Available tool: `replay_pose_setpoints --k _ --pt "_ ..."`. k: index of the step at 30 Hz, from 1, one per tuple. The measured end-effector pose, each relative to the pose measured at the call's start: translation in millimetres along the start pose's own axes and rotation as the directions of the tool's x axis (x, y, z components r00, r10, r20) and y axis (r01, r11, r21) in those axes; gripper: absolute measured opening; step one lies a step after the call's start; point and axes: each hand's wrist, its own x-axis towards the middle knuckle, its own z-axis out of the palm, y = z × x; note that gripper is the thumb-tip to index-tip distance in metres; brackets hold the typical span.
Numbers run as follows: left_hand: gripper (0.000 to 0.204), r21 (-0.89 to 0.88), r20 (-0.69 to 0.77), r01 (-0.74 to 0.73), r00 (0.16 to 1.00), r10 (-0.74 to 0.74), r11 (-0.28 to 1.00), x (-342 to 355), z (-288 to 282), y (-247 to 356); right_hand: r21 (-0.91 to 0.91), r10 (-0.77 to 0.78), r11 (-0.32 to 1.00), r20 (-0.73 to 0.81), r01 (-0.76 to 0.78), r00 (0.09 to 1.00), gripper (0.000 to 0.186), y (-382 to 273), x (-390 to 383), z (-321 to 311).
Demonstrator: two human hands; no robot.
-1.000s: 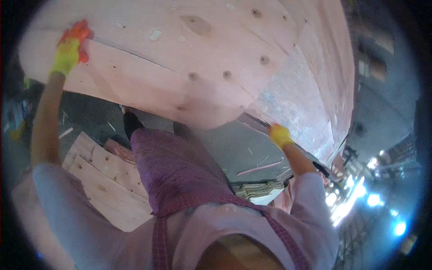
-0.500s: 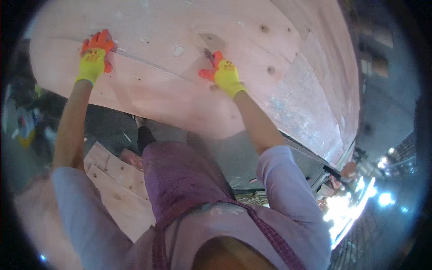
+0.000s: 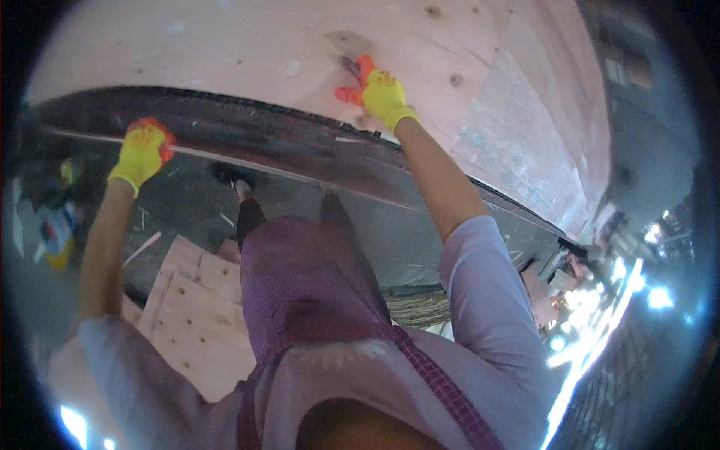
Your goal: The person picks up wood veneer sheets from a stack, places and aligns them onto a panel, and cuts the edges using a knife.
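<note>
My left hand (image 3: pixel 142 146), in a yellow glove with orange fingers, is closed on the edge of a thin wooden sheet (image 3: pixel 247 163). That sheet hangs nearly edge-on in front of the stack, apart from it. My right hand (image 3: pixel 381 94), gloved alike, rests over the pale wood veneer surface (image 3: pixel 292 41), index finger stretched forward and thumb out to the side. A small dark tool (image 3: pixel 350 66) shows along its fingers; its kind cannot be made out, and the palm side is hidden.
A greyish, scuffed patch (image 3: pixel 517 142) lies on the veneer at the right. Knotted wood sheets (image 3: pixel 199 307) lie low at my left, near scraps on the dark floor (image 3: pixel 180 206). Thin sticks or sheet edges (image 3: pixel 420 309) show behind my apron. Bright lights glare at lower right.
My left hand has drawn the front wood sheet toward me, off the stack, baring a dark strip along the edge. The right hand stays at nearly the same spot on the veneer.
</note>
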Motion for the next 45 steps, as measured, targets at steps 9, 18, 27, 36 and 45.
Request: replay_pose_setpoints --k 9,18,27,36,45 --pt "0.012 0.114 -0.003 0.168 0.986 -0.168 0.979 -69 -15 84 -0.045 -0.141 0.99 -0.292 0.133 0.946 0.067 19 -2 8" --pt "0.015 0.02 -0.319 0.444 0.852 -0.415 0.896 -275 -46 39 0.152 -0.359 0.912 -0.151 0.381 0.921 0.036 -57 -135 30" --pt "0.025 0.132 -0.624 0.761 0.561 -0.544 0.635 -553 -166 -18 0.867 -0.413 0.494 0.299 -0.064 0.86 0.035 -190 -216 95" --pt "0.026 -0.599 -0.735 0.723 -0.325 -0.596 0.345 -777 -223 -66 0.939 -0.482 0.333 0.086 0.092 0.872 0.048 -351 -118 133" --pt "0.032 -0.826 -0.44 -0.036 -0.583 -0.683 0.563 -747 -221 -192 0.967 -0.359 -0.052 0.214 -0.248 0.908 0.046 -475 61 160"
